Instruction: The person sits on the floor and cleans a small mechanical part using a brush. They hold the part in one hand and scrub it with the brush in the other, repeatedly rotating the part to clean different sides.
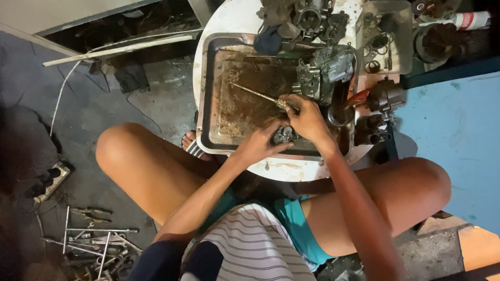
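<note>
Metal tray (208,93) under both hands: right hand (307,117) grips a thin rod (255,93), left hand (260,143) clasps a small part (284,135).

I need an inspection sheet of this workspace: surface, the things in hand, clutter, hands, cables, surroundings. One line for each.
Surface: dirty metal tray with brown residue, set on a round white table.
Things in hand: thin metal rod and a small metal part at the tray's near edge.
Clutter: carburetor body in the tray; clear tub of small parts; more engine parts at the far edge.
Hands: right hand has its grip on the rod's end; left hand rests against the small part.
Cables: a white cable across the floor.
Surroundings: wrenches and pliers on the grey floor; blue wall.
</note>
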